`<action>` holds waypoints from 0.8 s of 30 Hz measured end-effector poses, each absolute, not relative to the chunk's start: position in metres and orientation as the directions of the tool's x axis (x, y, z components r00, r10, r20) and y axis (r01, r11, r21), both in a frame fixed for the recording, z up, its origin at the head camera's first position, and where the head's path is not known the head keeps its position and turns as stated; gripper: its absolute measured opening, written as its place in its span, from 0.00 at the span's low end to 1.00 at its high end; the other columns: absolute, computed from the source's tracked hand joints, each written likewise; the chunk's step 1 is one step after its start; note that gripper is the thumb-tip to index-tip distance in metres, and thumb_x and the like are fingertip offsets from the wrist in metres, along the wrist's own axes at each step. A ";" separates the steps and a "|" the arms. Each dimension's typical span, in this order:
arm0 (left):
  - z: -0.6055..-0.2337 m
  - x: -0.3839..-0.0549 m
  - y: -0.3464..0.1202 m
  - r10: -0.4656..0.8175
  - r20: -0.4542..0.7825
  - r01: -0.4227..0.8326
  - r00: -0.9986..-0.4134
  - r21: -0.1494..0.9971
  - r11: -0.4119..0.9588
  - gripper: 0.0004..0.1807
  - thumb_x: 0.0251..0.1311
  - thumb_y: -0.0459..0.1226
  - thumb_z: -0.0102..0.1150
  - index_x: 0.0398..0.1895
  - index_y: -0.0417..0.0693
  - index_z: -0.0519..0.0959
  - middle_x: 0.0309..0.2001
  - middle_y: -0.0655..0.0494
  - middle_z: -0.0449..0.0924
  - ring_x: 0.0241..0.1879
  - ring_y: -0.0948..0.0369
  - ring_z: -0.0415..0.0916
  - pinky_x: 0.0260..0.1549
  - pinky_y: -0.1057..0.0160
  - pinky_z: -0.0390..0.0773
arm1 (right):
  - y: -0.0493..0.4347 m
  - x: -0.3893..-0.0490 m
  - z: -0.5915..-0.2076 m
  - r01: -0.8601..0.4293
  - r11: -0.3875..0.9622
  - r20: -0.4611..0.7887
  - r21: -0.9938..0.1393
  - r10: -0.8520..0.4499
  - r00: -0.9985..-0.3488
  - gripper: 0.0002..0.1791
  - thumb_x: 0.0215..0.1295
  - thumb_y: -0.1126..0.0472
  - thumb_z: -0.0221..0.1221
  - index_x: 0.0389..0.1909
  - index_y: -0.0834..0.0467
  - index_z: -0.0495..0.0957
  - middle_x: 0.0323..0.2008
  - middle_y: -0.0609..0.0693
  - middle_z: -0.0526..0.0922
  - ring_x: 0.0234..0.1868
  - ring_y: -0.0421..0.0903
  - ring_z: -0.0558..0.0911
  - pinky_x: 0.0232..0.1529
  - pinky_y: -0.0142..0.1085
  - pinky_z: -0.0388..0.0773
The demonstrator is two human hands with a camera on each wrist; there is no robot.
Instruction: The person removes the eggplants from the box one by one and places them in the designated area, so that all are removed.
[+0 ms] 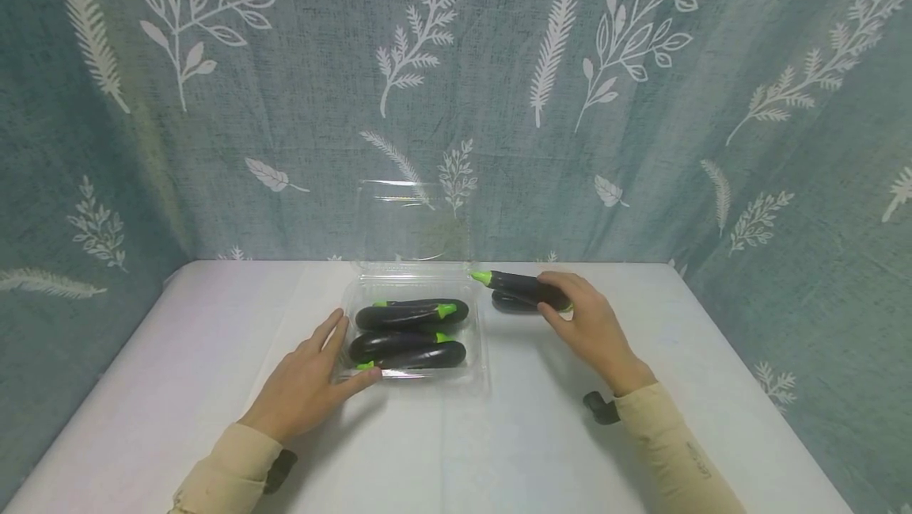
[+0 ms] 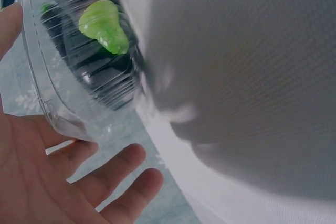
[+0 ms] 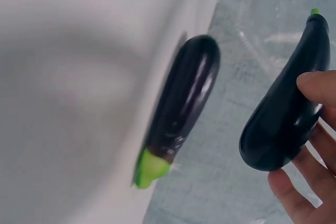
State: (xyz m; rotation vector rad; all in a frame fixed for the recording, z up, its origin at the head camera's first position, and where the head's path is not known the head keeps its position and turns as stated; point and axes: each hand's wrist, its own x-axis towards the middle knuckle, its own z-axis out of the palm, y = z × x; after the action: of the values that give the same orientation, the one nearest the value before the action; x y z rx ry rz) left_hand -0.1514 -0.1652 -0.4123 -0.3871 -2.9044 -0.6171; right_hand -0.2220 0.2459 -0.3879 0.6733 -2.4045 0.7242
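Note:
A clear plastic clamshell container [image 1: 481, 348] lies on the table with its lid [image 1: 416, 221] raised at the back. Several glossy dark eggplants [image 1: 409, 316] with green caps lie inside it. At the container's front left corner, my left hand [image 1: 306, 379] rests with fingers spread, the thumb along the front rim. Its fingers [image 2: 113, 174] reach straight past the corner in the left wrist view. To the right of the container, my right hand [image 1: 587, 324] grips an eggplant [image 3: 286, 103] between thumb and fingers, green tip pointing left. Another eggplant [image 3: 184, 98] lies on the table below it.
The table [image 1: 541, 435] has a white cover. A grey-green curtain [image 1: 499, 181] with white leaf prints hangs behind the table and along both sides. The raised lid stands close to the back curtain.

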 end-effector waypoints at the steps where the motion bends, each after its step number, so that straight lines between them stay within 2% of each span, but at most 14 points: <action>1: -0.412 -0.151 -0.165 0.220 0.197 0.281 -0.955 0.377 0.882 0.57 0.63 0.70 0.53 0.76 0.32 0.58 0.78 0.41 0.54 0.64 0.32 0.68 0.58 0.34 0.71 | 0.248 -0.222 -0.390 -0.580 0.739 0.605 -0.344 -0.298 -0.738 0.26 0.58 0.66 0.73 0.58 0.58 0.80 0.57 0.53 0.83 0.60 0.53 0.79 0.63 0.48 0.73; 15: -0.413 -0.151 -0.166 0.219 0.195 0.279 -0.956 0.374 0.885 0.57 0.62 0.70 0.52 0.76 0.32 0.58 0.78 0.42 0.54 0.64 0.32 0.68 0.58 0.35 0.71 | 0.271 -0.225 -0.406 -0.531 0.786 0.520 -0.316 -0.325 -0.790 0.24 0.59 0.66 0.72 0.57 0.58 0.81 0.57 0.54 0.83 0.60 0.55 0.79 0.63 0.50 0.73; 24: -0.414 -0.152 -0.167 0.221 0.192 0.280 -0.956 0.376 0.883 0.57 0.63 0.70 0.52 0.77 0.32 0.58 0.78 0.42 0.54 0.64 0.32 0.68 0.58 0.35 0.71 | 0.271 -0.229 -0.412 -0.539 0.799 0.473 -0.267 -0.379 -0.795 0.24 0.56 0.67 0.73 0.55 0.58 0.82 0.56 0.54 0.83 0.59 0.56 0.80 0.62 0.50 0.74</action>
State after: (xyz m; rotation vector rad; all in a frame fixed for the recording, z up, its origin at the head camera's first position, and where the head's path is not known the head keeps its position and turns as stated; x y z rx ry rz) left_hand -0.1517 -0.1665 -0.4143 -0.3891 -2.9087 -0.6130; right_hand -0.2291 0.2712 -0.4122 0.6922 -2.5873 0.5527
